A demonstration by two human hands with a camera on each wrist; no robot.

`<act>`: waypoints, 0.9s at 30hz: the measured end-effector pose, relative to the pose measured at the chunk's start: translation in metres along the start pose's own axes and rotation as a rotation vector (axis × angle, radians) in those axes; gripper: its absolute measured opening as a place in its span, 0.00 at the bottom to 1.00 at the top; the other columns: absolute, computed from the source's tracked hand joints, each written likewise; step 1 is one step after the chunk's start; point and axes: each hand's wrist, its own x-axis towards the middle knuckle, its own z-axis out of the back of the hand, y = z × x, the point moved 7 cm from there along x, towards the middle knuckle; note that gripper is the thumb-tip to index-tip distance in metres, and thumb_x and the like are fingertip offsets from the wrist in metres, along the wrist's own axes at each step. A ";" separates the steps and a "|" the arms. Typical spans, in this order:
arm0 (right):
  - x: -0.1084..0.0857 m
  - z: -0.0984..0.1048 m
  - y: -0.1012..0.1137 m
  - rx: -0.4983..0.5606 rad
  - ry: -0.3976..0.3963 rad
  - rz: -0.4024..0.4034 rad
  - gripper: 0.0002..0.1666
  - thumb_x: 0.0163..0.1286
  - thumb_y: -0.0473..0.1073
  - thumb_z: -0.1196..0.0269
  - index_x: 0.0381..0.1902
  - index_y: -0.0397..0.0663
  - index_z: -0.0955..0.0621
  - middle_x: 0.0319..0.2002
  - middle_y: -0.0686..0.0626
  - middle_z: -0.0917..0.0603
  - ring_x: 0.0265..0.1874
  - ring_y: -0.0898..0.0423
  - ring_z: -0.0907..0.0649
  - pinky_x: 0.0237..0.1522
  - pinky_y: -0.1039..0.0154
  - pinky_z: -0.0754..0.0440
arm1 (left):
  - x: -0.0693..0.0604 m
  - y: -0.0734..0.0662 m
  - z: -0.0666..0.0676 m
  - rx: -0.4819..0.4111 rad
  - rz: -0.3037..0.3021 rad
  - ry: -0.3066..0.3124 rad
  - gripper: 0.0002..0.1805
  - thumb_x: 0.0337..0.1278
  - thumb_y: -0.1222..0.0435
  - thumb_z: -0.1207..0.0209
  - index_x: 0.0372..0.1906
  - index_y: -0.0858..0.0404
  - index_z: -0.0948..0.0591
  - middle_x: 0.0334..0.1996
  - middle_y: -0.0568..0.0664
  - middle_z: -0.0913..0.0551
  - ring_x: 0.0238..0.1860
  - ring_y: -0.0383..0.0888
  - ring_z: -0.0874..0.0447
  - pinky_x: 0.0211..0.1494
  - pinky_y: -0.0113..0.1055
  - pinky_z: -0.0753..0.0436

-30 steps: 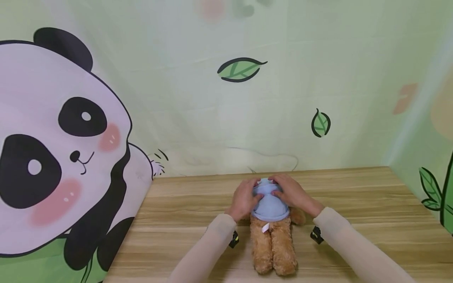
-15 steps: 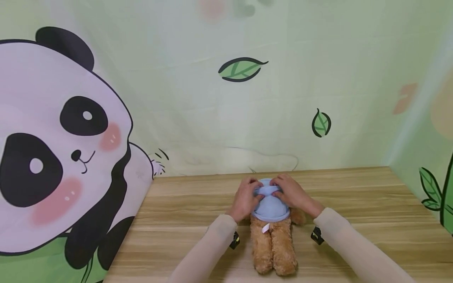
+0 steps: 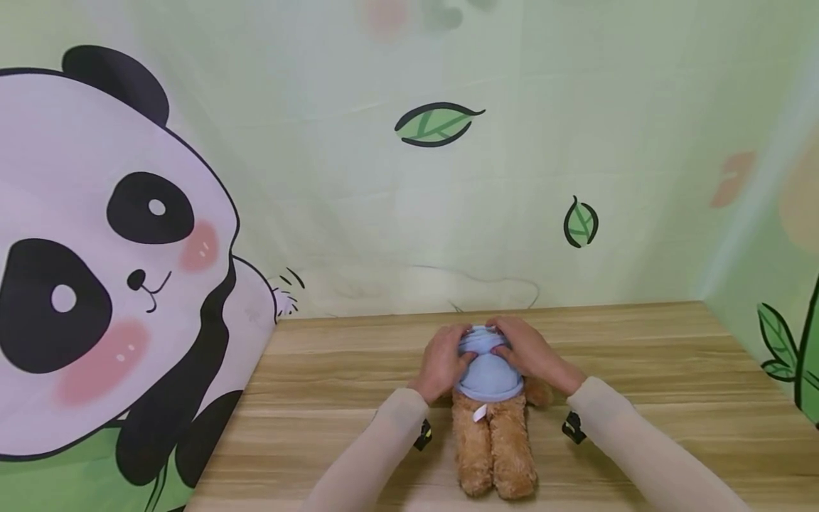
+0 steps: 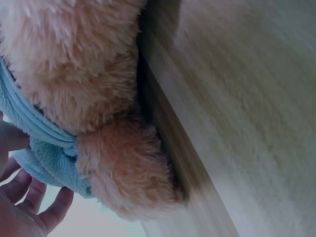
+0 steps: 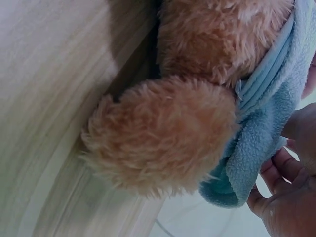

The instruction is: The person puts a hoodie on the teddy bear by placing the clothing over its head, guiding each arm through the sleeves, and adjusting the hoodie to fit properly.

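Note:
A brown plush toy (image 3: 494,448) lies on the wooden table, its two furry legs toward me and a small white tag (image 3: 480,412) between them. A light blue fleece shirt (image 3: 489,377) covers its body, gathered in folds near the far end. On the left side my left hand (image 3: 441,360) grips the shirt's upper part, thumb on top and fingers round the far side. My right hand (image 3: 526,346) holds the opposite side likewise. A furry arm (image 5: 163,133) sticks out below the shirt in the right wrist view, another arm (image 4: 128,170) in the left. The toy's head is not visible.
The wooden table (image 3: 646,370) runs back to a pale green cloth backdrop (image 3: 320,178) printed with leaves and a large panda (image 3: 166,284). Dark camera mounts (image 3: 574,427) hang under both sleeves.
My fingers curl inward at the shirt's upper edge half a second ago, then stretch back over the far end. The cloth between my hands now lies in tighter folds; the toy's legs stay put.

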 end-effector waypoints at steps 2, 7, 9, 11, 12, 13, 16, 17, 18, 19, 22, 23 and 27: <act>0.000 -0.001 -0.001 -0.008 0.011 -0.006 0.21 0.61 0.34 0.32 0.52 0.35 0.22 0.48 0.38 0.16 0.50 0.41 0.19 0.53 0.46 0.22 | 0.000 0.000 -0.001 -0.001 -0.003 0.012 0.22 0.57 0.62 0.33 0.56 0.62 0.20 0.50 0.52 0.16 0.52 0.48 0.19 0.56 0.39 0.20; 0.000 -0.004 0.000 -0.009 0.017 0.002 0.16 0.61 0.33 0.32 0.47 0.37 0.20 0.45 0.41 0.16 0.49 0.42 0.20 0.53 0.46 0.22 | 0.000 0.001 -0.002 -0.023 -0.017 0.014 0.17 0.57 0.64 0.33 0.52 0.61 0.18 0.47 0.52 0.17 0.50 0.48 0.20 0.55 0.38 0.21; -0.001 -0.004 0.000 -0.005 0.002 0.013 0.15 0.60 0.32 0.32 0.45 0.37 0.19 0.44 0.41 0.17 0.48 0.42 0.20 0.52 0.46 0.22 | 0.000 0.001 -0.002 -0.033 -0.030 0.002 0.16 0.56 0.65 0.32 0.50 0.61 0.17 0.48 0.53 0.19 0.52 0.48 0.22 0.57 0.38 0.22; -0.001 -0.003 0.001 -0.003 -0.020 0.029 0.13 0.59 0.31 0.32 0.44 0.39 0.19 0.43 0.40 0.18 0.47 0.41 0.21 0.50 0.45 0.22 | 0.000 0.000 -0.002 -0.041 -0.046 -0.013 0.15 0.55 0.65 0.32 0.49 0.60 0.17 0.50 0.53 0.20 0.53 0.49 0.23 0.58 0.39 0.22; -0.002 -0.003 0.002 -0.008 -0.031 0.038 0.13 0.59 0.30 0.32 0.43 0.39 0.19 0.44 0.40 0.19 0.47 0.40 0.21 0.49 0.44 0.22 | -0.001 0.000 -0.003 -0.042 -0.054 -0.016 0.14 0.56 0.66 0.32 0.48 0.60 0.17 0.50 0.53 0.20 0.54 0.49 0.23 0.58 0.39 0.22; -0.002 -0.002 0.002 -0.012 -0.041 0.048 0.13 0.58 0.29 0.32 0.42 0.40 0.19 0.44 0.40 0.20 0.46 0.40 0.21 0.49 0.44 0.22 | -0.001 0.000 -0.003 -0.047 -0.059 -0.015 0.14 0.56 0.66 0.33 0.48 0.60 0.18 0.51 0.53 0.21 0.54 0.49 0.23 0.59 0.40 0.22; -0.002 -0.002 0.003 0.001 -0.051 0.057 0.14 0.58 0.28 0.32 0.42 0.41 0.20 0.45 0.39 0.21 0.47 0.40 0.21 0.48 0.44 0.21 | 0.000 0.000 -0.005 -0.052 -0.069 -0.005 0.14 0.57 0.67 0.33 0.48 0.59 0.20 0.50 0.53 0.19 0.53 0.49 0.21 0.57 0.40 0.21; -0.003 -0.002 0.003 0.002 -0.049 0.057 0.15 0.58 0.27 0.33 0.42 0.41 0.20 0.45 0.39 0.21 0.47 0.41 0.21 0.48 0.44 0.21 | -0.001 0.000 -0.005 -0.053 -0.070 0.000 0.14 0.57 0.67 0.34 0.48 0.59 0.20 0.49 0.52 0.18 0.52 0.48 0.20 0.56 0.40 0.20; -0.003 -0.002 0.002 0.003 -0.047 0.057 0.15 0.58 0.28 0.33 0.43 0.41 0.20 0.45 0.40 0.21 0.47 0.42 0.20 0.48 0.45 0.21 | -0.001 0.000 -0.006 -0.057 -0.070 0.004 0.14 0.58 0.67 0.34 0.49 0.59 0.21 0.49 0.52 0.18 0.51 0.48 0.20 0.56 0.40 0.20; -0.003 -0.003 0.002 0.010 -0.043 0.052 0.15 0.58 0.28 0.33 0.43 0.41 0.20 0.44 0.40 0.21 0.46 0.42 0.20 0.48 0.45 0.21 | -0.001 0.000 -0.006 -0.062 -0.072 0.004 0.15 0.58 0.67 0.34 0.49 0.59 0.22 0.48 0.53 0.19 0.51 0.48 0.20 0.56 0.41 0.20; -0.003 -0.003 0.001 0.015 -0.037 0.032 0.15 0.59 0.29 0.32 0.43 0.41 0.21 0.43 0.41 0.21 0.46 0.44 0.20 0.48 0.47 0.21 | -0.002 0.000 -0.007 -0.070 -0.078 0.003 0.16 0.58 0.68 0.35 0.50 0.59 0.24 0.48 0.53 0.20 0.51 0.49 0.22 0.56 0.41 0.21; -0.003 -0.003 0.002 0.019 -0.036 0.026 0.15 0.59 0.29 0.32 0.43 0.41 0.21 0.43 0.41 0.21 0.45 0.44 0.20 0.48 0.47 0.21 | -0.002 0.000 -0.007 -0.070 -0.082 0.002 0.16 0.58 0.68 0.35 0.50 0.59 0.24 0.48 0.53 0.20 0.52 0.49 0.22 0.57 0.41 0.21; -0.003 -0.003 0.002 0.010 -0.038 0.009 0.15 0.59 0.30 0.32 0.43 0.41 0.22 0.40 0.42 0.20 0.42 0.44 0.21 0.46 0.47 0.21 | -0.003 -0.001 -0.008 -0.060 -0.110 -0.008 0.18 0.58 0.69 0.36 0.52 0.59 0.26 0.48 0.53 0.21 0.51 0.50 0.23 0.56 0.42 0.22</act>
